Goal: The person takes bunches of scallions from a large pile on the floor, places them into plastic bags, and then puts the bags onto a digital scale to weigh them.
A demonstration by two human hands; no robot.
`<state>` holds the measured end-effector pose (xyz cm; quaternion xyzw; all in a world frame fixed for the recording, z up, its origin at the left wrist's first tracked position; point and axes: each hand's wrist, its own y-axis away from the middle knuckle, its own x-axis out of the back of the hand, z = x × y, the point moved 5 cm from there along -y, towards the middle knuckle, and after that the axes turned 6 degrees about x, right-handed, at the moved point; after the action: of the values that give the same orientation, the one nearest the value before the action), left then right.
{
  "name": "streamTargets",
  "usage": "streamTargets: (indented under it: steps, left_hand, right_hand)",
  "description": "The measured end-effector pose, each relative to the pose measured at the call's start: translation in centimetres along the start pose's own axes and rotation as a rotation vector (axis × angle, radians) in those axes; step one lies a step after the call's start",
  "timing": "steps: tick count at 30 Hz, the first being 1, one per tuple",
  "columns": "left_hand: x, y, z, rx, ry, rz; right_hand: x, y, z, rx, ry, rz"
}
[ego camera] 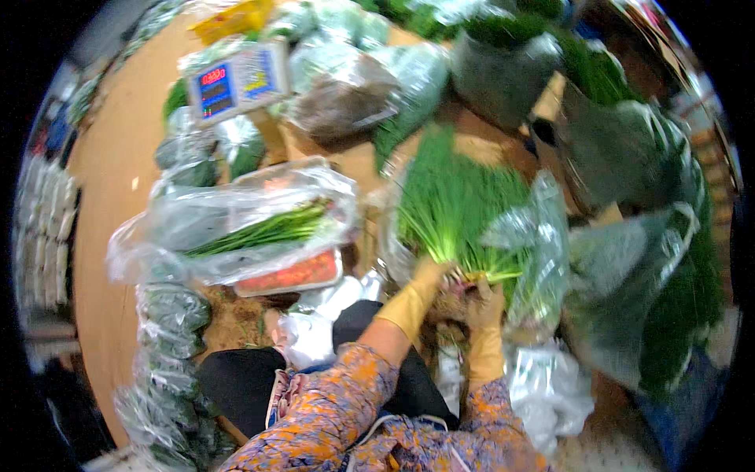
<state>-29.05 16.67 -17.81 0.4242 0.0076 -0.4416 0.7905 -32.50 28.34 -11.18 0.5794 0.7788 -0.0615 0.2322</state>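
Observation:
Both my hands wear yellow gloves and meet at the root end of a bunch of green onions (442,227). My left hand (433,274) grips the pale lower stems, with the leaves fanning away from me. Close beside it, my right hand (486,300) touches yellowish stems and roots; blur hides how its fingers close. More green onions (492,186) lie under and beside the bunch, partly in a clear plastic bag (395,242). Another clear bag (545,253) stands just right of my right hand.
To the left, a clear bag holding green onions (265,230) lies over a tray of red-orange produce (295,272). Beyond stands a digital scale (239,82). Bagged greens (174,312) line the left; large bags of greens (625,153) crowd the right. White plastic bags (548,389) lie near my right forearm.

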Motion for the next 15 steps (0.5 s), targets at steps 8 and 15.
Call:
streamTargets:
  steps: [8,15]
  left_hand:
    - [0.2,0.3,2.8,-0.137,0.316,0.035]
    - [0.5,1.8,4.0,-0.059,0.071,-0.045]
  right_hand:
    - [12.2,5.4,-2.0,-0.216,0.689,-0.285]
    - [10.9,-0.2,1.4,-0.213,1.482,-0.11]
